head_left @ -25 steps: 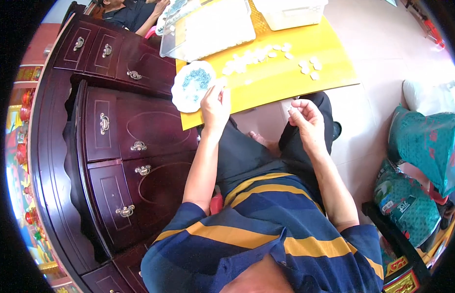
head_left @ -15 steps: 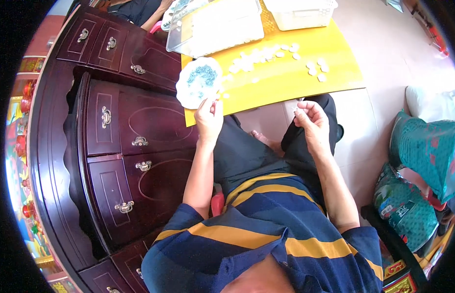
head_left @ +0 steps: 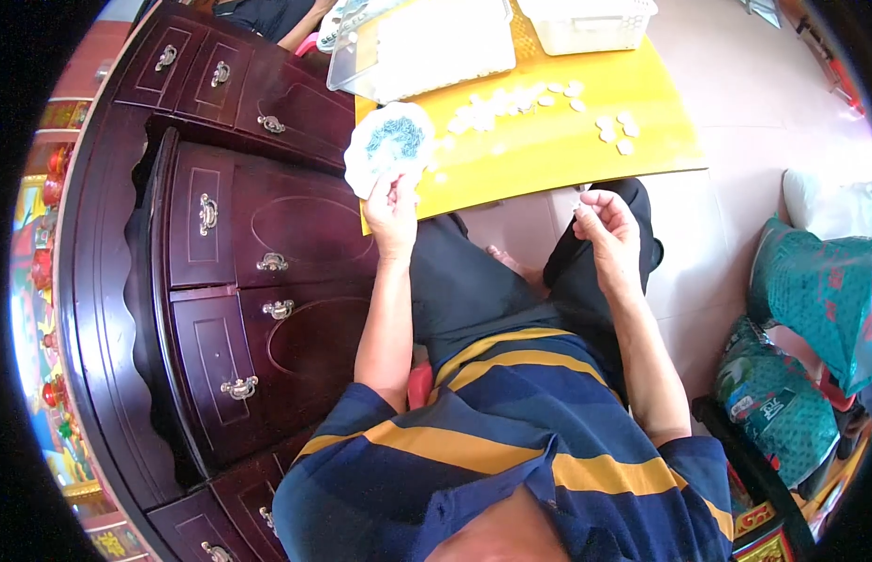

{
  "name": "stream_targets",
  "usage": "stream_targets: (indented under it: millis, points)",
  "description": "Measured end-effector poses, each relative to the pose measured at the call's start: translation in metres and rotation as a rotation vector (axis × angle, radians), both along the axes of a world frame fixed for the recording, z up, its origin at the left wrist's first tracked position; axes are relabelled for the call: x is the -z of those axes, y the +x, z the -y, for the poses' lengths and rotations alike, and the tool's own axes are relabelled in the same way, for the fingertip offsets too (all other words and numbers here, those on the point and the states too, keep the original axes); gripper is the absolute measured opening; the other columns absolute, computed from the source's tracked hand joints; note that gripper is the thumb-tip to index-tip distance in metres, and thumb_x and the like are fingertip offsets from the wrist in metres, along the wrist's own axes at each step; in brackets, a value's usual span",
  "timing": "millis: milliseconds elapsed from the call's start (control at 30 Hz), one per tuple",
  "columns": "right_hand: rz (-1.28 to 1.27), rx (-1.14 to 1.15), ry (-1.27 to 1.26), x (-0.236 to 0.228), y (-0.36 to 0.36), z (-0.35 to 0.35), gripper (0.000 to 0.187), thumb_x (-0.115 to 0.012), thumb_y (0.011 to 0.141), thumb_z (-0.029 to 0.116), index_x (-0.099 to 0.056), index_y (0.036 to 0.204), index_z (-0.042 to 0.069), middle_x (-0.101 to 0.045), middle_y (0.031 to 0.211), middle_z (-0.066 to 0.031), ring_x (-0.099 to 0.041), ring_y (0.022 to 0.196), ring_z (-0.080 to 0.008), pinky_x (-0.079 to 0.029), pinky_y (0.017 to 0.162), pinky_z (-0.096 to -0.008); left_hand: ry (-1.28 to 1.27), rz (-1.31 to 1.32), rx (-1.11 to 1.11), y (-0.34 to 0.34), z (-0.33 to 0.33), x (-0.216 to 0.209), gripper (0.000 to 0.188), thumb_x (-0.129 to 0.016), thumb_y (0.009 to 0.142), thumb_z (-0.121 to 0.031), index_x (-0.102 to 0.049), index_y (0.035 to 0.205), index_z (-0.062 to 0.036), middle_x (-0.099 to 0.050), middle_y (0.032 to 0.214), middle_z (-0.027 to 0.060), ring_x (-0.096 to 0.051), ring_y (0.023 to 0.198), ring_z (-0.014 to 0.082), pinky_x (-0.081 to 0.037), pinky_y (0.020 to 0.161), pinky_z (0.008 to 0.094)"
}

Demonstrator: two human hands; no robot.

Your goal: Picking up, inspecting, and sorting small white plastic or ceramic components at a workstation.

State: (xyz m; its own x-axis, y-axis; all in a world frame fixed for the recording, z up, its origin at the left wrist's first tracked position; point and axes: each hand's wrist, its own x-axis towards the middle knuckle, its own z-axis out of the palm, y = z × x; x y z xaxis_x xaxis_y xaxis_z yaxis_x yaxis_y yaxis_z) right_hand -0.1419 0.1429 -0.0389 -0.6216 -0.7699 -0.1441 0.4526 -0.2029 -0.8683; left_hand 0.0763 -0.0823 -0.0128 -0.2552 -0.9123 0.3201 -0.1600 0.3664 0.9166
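Observation:
A white scalloped dish (head_left: 359, 155) at the left end of the yellow table (head_left: 548, 159) holds many tiny blue-grey pieces. Over its near rim, my left hand (head_left: 393, 217) has its fingertips drawn together among or just above those pieces; whatever they pinch is too small to make out. My right hand (head_left: 608, 225), in front of the table edge above my right knee, pinches a small whitish piece (head_left: 578, 206) between thumb and forefinger. Several small white, roughly six-sided pieces (head_left: 492, 105) lie in a loose cluster on the table, with a smaller group (head_left: 625, 148) farther right.
A clear plastic box (head_left: 436, 56) and a white basket (head_left: 591, 33) stand at the table's far side. Dark wooden drawers (head_left: 258, 215) rise close on my left. Teal bags (head_left: 811, 290) sit on the right. Another person's arm (head_left: 300, 30) shows at the far left.
My left hand has moved forward and left from the dish's edge to over the dish. The right hand keeps its pinch almost in place. The whole view has shifted slightly.

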Motion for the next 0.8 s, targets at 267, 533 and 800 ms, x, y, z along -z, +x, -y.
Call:
stream_targets:
  millis: [267,533,800]
  points:
    - [-0.024,0.002,0.0,0.006,-0.001,0.002,0.015,-0.067,0.099,0.006,-0.065,0.114,0.005,-0.066,0.09,0.0003,-0.06,0.076,-0.0078,-0.051,0.073,-0.0219,-0.413,0.338,-0.051,0.041,-0.019,0.001,0.011,-0.067,0.094,-0.002,-0.071,0.102,0.0043,-0.068,0.081,0.0049,-0.061,0.068,0.0078,-0.049,0.062,0.0241]
    - [0.013,0.006,0.001,0.004,0.002,0.002,0.015,-0.069,0.098,0.007,-0.065,0.112,0.006,-0.066,0.089,0.0013,-0.061,0.076,-0.007,-0.051,0.073,-0.022,-0.531,0.341,0.164,-0.023,-0.022,-0.021,0.009,-0.069,0.089,0.003,-0.069,0.098,0.0026,-0.065,0.082,0.0127,-0.064,0.066,0.0231,-0.051,0.063,0.0333]
    - [0.008,0.051,-0.02,0.002,-0.003,0.002,0.012,-0.067,0.099,0.006,-0.065,0.111,0.006,-0.065,0.089,0.0018,-0.06,0.076,-0.0068,-0.05,0.072,-0.0217,-0.621,0.418,0.378,-0.143,-0.01,-0.036,0.017,-0.071,0.086,-0.005,-0.072,0.102,-0.0041,-0.072,0.1,0.0133,-0.068,0.088,0.0336,-0.055,0.078,0.0404]
